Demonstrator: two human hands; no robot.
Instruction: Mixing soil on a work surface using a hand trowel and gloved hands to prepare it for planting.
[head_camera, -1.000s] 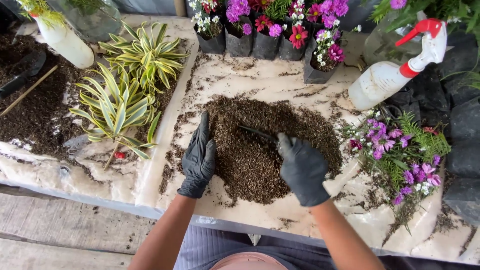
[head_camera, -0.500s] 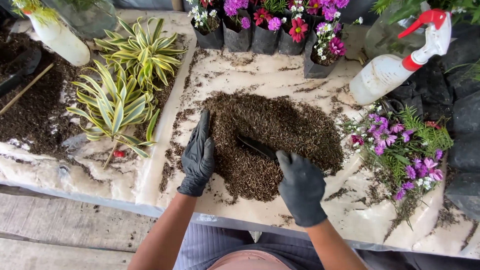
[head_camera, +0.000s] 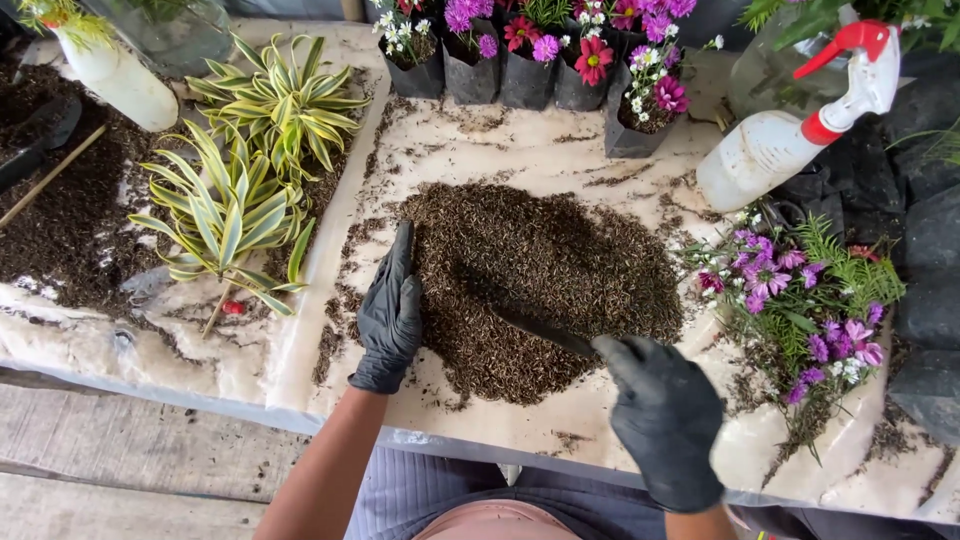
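A: Left hand (head_camera: 388, 312), black glove, lies flat and open, fingers straight, pressed against the left edge of the heap of dark brown, crumbly potting soil (head_camera: 545, 275).

B: And the right hand (head_camera: 662, 415)?

A: Also gloved in black, closed around the handle of a dark, narrow trowel (head_camera: 545, 332); the blade lies low in the near side of the heap.

B: Where does the heap sit?

A: Middle of the pale, soil-smeared plastic sheet (head_camera: 520, 155) covering the bench.

B: Surroundings?

A: Two green-and-yellow striped, spiky plants (head_camera: 245, 165) lie to the left on darker soil. Pink and red flowers in small black bags (head_camera: 545, 55) stand in a row at the far edge. A white spray bottle with a red trigger (head_camera: 795, 130) lies at the far right (tipped on its side), and loose purple-flowered plants (head_camera: 800, 300) lie just beside the heap's right edge.
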